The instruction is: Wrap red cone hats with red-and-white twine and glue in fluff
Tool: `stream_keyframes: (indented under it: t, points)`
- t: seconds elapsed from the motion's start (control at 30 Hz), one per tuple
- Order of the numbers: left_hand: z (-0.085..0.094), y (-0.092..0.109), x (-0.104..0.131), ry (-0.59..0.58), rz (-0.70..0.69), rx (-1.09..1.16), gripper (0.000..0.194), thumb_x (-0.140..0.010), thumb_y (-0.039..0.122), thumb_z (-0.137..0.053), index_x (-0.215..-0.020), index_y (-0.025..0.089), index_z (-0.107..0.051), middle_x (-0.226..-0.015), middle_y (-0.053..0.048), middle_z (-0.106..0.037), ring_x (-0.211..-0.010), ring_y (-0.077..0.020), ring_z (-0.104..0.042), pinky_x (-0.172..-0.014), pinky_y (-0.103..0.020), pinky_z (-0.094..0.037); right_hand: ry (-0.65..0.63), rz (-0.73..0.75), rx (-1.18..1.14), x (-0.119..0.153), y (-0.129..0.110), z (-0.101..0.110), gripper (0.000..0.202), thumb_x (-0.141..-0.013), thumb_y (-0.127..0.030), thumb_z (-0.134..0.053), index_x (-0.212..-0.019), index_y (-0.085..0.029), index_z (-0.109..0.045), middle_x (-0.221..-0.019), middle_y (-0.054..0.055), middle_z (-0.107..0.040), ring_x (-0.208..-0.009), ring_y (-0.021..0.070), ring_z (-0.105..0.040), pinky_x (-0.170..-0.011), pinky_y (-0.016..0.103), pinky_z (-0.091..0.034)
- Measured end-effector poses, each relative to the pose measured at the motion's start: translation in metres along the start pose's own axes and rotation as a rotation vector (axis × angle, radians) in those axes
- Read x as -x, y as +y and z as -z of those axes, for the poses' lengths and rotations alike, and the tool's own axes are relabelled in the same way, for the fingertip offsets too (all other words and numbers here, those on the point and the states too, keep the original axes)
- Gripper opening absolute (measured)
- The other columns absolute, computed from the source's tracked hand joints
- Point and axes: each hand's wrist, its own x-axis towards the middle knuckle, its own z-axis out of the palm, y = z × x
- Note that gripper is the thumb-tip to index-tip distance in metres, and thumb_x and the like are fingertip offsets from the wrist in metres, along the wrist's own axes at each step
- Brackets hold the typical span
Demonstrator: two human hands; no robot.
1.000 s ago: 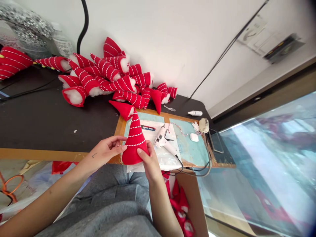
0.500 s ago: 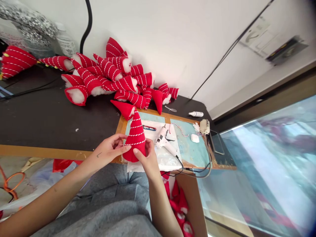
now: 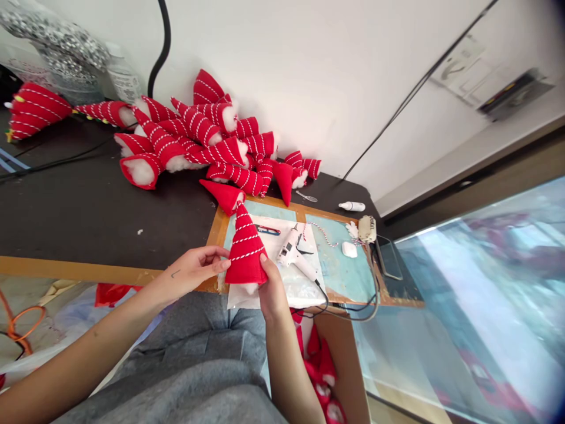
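Note:
A red stuffed fabric cone (image 3: pixel 245 259), wound with white twisted cord (image 3: pixel 247 237), stands tip away from me over the front of the work mat. White stuffing (image 3: pixel 251 288) shows at its wide bottom. My right hand (image 3: pixel 272 288) grips the cone's lower right side, thumb on the front and the other fingers hidden behind. At the left edge, my left hand (image 3: pixel 200 268) is closed in a pinch where the cord meets the cone; the fingers mostly cover the cord there. A plain red cone (image 3: pixel 223 195) lies just beyond the tip.
A white glue gun (image 3: pixel 293 253) lies to the right, beside thread snips (image 3: pixel 267 230) and loose red-and-white cord (image 3: pixel 324 232). Several cord-wrapped cones (image 3: pixel 198 126) are heaped along the wall. A cardboard box (image 3: pixel 346 353) with red pieces stands below the table edge.
The cone has tilted and turned slightly to the right, so stuffing shows at its bottom. My right thumb has shifted from its front to its right edge. My left thumb has drawn back left.

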Motion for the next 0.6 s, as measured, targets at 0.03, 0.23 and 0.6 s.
stream_keyframes:
  t: [0.03, 0.23, 0.6]
  points:
    - [-0.001, 0.001, 0.001, -0.011, 0.006, 0.013, 0.05, -0.072, 0.068, -0.085, -0.088, 0.022, -0.073, -0.075, -0.003, -0.071, -0.076, -0.024, -0.067, -0.063, -0.03, -0.05, -0.008, -0.007, 0.0, -0.001, 0.001, 0.0, 0.059, -0.075, -0.071, -0.079, -0.103, -0.019, -0.077, -0.095, 0.01, -0.081, -0.103, 0.0332, -0.075, -0.089, 0.043, -0.06]
    - [0.001, -0.002, 0.006, 0.035, -0.017, 0.058, 0.053, -0.069, 0.066, -0.089, -0.087, 0.021, -0.068, -0.079, -0.002, -0.069, -0.071, -0.0196, -0.061, -0.06, -0.028, -0.047, -0.033, 0.096, 0.199, 0.004, -0.004, 0.0, 0.054, -0.084, -0.07, -0.076, -0.11, -0.022, -0.073, -0.105, 0.007, -0.079, -0.103, 0.0274, -0.071, -0.092, 0.038, -0.057]
    - [-0.001, -0.02, 0.037, 0.122, -0.16, -0.117, 0.047, -0.082, 0.067, -0.076, -0.092, 0.021, -0.069, -0.071, 0.002, -0.06, -0.064, -0.0177, -0.052, -0.06, -0.027, -0.042, -0.086, 0.2, 0.468, 0.046, -0.016, -0.005, 0.053, -0.078, -0.045, -0.088, -0.121, -0.025, -0.064, -0.119, 0.005, -0.075, -0.109, 0.027, -0.069, -0.099, 0.039, -0.054]
